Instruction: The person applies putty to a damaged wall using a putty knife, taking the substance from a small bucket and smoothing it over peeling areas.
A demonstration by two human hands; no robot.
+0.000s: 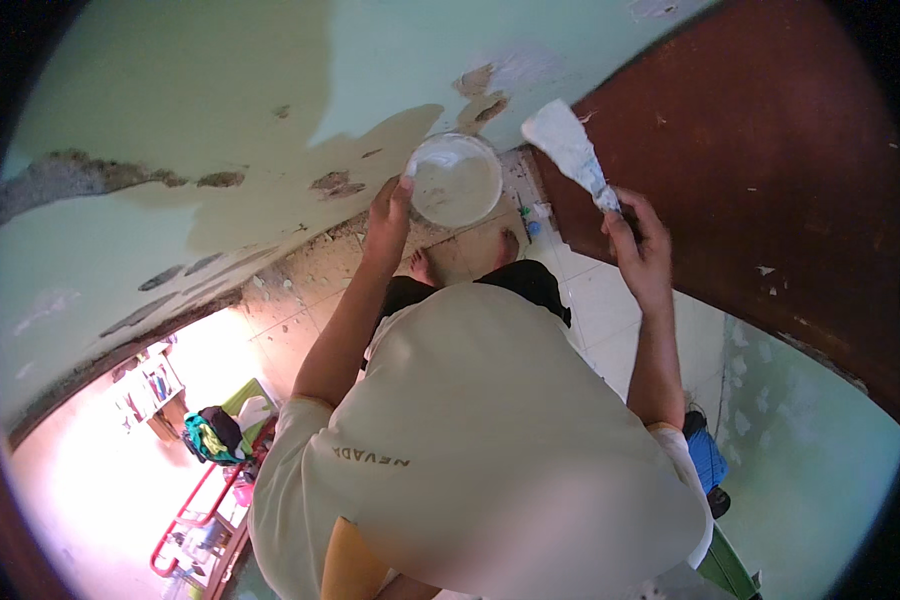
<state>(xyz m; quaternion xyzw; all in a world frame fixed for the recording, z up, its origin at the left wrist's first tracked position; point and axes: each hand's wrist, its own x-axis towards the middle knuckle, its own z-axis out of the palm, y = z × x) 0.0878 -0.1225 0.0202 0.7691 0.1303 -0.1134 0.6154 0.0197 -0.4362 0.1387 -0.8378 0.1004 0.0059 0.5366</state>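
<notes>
Right hand (645,250) is gripping the scraper (575,155) by its handle, thumb and fingers curling in around it, no slack showing; blade is pointing up and toward the left, its face showing white with what looks like paste. Left hand (390,215) is holding the round white tub (457,195) at its near left edge, thumb lying at the rim; the other fingers are mostly hiding, so can't tell how far they're wrapping underneath. Tub is tilting its mouth toward the camera, hanging above the feet (507,248) and just left of the scraper, the two staying apart with a gap between. White paste (450,152) is sitting along the tub's far inner side; bottom is looking thinly coated. Step in hand, my read: handling a loaded blade, tub as the supply. Next move is probably calling for a steady right wrist, blade angle under control so nothing is dripping, and the tub within easy reach below. Farther out: the pale green wall (390,60) is running across ahead and to the left, with bare brown patches (335,185) showing where paint is missing; the dark red-brown door panel (740,150) is standing close behind the blade on the right, so clearance there is needing care. Tiled floor (600,310) is showing below, debris lying along the wall's foot.
</notes>
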